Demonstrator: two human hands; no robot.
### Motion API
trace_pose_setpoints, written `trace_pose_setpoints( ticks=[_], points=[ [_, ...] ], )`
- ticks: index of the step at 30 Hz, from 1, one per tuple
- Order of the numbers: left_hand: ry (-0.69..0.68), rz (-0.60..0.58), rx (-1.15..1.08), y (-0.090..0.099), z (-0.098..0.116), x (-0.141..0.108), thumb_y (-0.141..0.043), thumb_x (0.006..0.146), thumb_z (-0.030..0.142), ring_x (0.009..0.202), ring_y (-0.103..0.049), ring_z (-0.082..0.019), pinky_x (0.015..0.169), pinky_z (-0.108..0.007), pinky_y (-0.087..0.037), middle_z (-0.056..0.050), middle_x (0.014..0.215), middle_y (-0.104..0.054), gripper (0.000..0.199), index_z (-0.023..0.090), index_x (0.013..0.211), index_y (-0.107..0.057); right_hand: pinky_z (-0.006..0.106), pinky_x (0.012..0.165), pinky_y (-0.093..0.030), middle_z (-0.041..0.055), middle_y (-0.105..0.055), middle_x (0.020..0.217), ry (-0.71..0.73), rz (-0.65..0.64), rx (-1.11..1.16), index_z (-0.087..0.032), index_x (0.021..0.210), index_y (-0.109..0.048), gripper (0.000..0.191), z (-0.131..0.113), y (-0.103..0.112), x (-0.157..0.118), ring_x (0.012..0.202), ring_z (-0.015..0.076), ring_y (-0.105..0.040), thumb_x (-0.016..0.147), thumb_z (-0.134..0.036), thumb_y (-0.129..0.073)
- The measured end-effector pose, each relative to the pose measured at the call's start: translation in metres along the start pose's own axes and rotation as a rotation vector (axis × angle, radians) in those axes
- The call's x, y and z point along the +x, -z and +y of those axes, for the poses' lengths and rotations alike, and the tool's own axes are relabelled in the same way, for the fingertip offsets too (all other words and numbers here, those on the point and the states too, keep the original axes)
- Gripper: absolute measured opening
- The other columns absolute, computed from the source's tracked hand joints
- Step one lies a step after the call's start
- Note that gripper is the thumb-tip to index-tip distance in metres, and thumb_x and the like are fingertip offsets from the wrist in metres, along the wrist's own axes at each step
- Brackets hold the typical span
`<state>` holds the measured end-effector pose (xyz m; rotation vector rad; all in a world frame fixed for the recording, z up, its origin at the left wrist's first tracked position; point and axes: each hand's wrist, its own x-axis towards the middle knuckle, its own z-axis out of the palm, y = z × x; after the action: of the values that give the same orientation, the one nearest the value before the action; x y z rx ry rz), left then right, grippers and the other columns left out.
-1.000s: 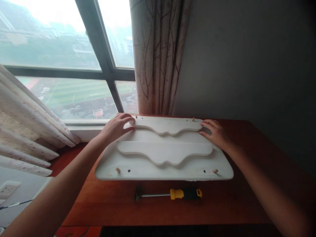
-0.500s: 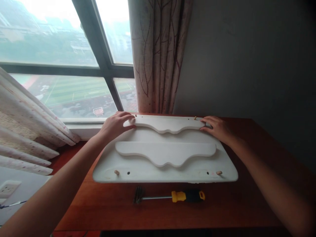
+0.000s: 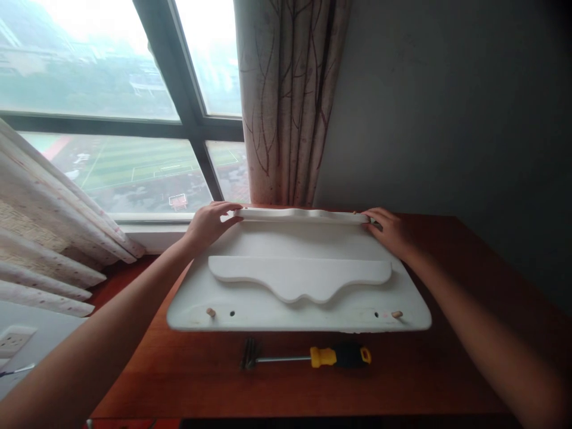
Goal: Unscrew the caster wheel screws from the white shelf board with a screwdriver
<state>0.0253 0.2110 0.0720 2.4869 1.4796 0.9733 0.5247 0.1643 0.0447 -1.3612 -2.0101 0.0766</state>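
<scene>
My left hand (image 3: 212, 223) and my right hand (image 3: 388, 229) grip opposite ends of a white scalloped board (image 3: 304, 215) at the far edge of a white panel (image 3: 295, 238). That board stands on edge, its wavy side turned up and away. Closer to me, a second white scalloped board (image 3: 299, 276) lies flat on the panel, with neither hand touching it. Along the panel's near edge, a wooden dowel (image 3: 211, 312) stands at the left and another dowel (image 3: 397, 314) at the right, each beside a dark hole.
A yellow and black screwdriver (image 3: 339, 356) lies on the reddish-brown table (image 3: 286, 393) in front of the panel. By its tip is a small group of dark screws (image 3: 249, 353). The window (image 3: 134, 167) and curtain (image 3: 286, 107) are behind; a wall socket (image 3: 16, 344) is at left.
Both hands have tipped the far scalloped board from lying flat up onto its edge, turning its wavy side away from me. The near board, screwdriver and screws stayed put.
</scene>
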Motion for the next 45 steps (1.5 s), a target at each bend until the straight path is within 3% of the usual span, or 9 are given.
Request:
trace_pose_setpoints(
  ticks=[4, 8, 12, 20, 33, 38, 45],
  points=[
    [0.132, 0.099, -0.24, -0.001, -0.004, 0.01, -0.071, 0.082, 0.058, 0.084, -0.072, -0.024, 0.083, -0.036, -0.057, -0.01, 0.099, -0.078, 0.049, 0.018, 0.108, -0.078, 0.047, 0.092, -0.056, 0.0102, -0.074, 0.11, -0.103, 0.06, 0.107, -0.022, 0.11, -0.074, 0.029, 0.004, 0.001, 0.013, 0.097, 0.028, -0.07, 0.09, -0.042, -0.066],
    [0.316, 0.111, -0.543, -0.002, -0.01, 0.028, -0.083, 0.069, 0.058, 0.086, -0.072, -0.023, 0.082, -0.034, -0.058, -0.012, 0.101, -0.078, 0.058, 0.016, 0.109, -0.078, 0.046, 0.092, -0.058, 0.0111, -0.076, 0.109, -0.224, 0.113, 0.248, -0.02, 0.111, -0.074, 0.039, 0.009, 0.0, 0.033, 0.1, 0.0283, -0.072, 0.087, -0.05, -0.069],
    [0.421, 0.102, -0.594, -0.007, -0.016, 0.044, -0.086, 0.065, 0.059, 0.084, -0.072, -0.024, 0.078, -0.035, -0.058, -0.013, 0.096, -0.079, 0.06, 0.015, 0.105, -0.08, 0.045, 0.087, -0.061, 0.0112, -0.077, 0.102, -0.341, 0.128, 0.379, -0.019, 0.105, -0.075, 0.04, 0.016, -0.007, 0.05, 0.094, 0.0274, -0.073, 0.085, -0.053, -0.071],
    [0.452, 0.069, -0.56, -0.018, -0.023, 0.053, -0.088, 0.062, 0.059, 0.075, -0.069, -0.022, 0.069, -0.031, -0.057, -0.012, 0.089, -0.078, 0.065, 0.012, 0.105, -0.08, 0.044, 0.083, -0.061, 0.0116, -0.077, 0.094, -0.49, 0.115, 0.488, -0.017, 0.096, -0.076, 0.032, 0.021, -0.016, 0.059, 0.086, 0.0258, -0.073, 0.077, -0.042, -0.082],
    [0.46, 0.032, -0.539, -0.019, -0.024, 0.049, -0.086, 0.063, 0.06, 0.072, -0.07, -0.02, 0.059, -0.024, -0.051, -0.012, 0.089, -0.078, 0.06, 0.014, 0.102, -0.081, 0.039, 0.082, -0.061, 0.01, -0.077, 0.091, -0.542, 0.117, 0.501, -0.018, 0.095, -0.077, 0.033, 0.014, -0.016, 0.057, 0.086, 0.0241, -0.073, 0.075, -0.043, -0.083],
    [0.437, 0.031, -0.54, -0.015, -0.018, 0.047, -0.087, 0.062, 0.06, 0.075, -0.07, -0.022, 0.062, -0.026, -0.053, -0.012, 0.089, -0.078, 0.061, 0.014, 0.102, -0.081, 0.041, 0.086, -0.061, 0.0106, -0.078, 0.096, -0.514, 0.117, 0.494, -0.019, 0.095, -0.077, 0.032, 0.016, -0.016, 0.055, 0.09, 0.025, -0.073, 0.075, -0.043, -0.083],
    [0.389, 0.022, -0.558, -0.007, -0.015, 0.038, -0.088, 0.059, 0.059, 0.089, -0.073, -0.026, 0.079, -0.033, -0.058, -0.012, 0.099, -0.079, 0.062, 0.016, 0.103, -0.081, 0.042, 0.093, -0.059, 0.0102, -0.078, 0.105, -0.415, 0.087, 0.442, -0.019, 0.102, -0.076, 0.04, 0.017, -0.005, 0.047, 0.099, 0.0257, -0.073, 0.073, -0.047, -0.083]
  ],
)
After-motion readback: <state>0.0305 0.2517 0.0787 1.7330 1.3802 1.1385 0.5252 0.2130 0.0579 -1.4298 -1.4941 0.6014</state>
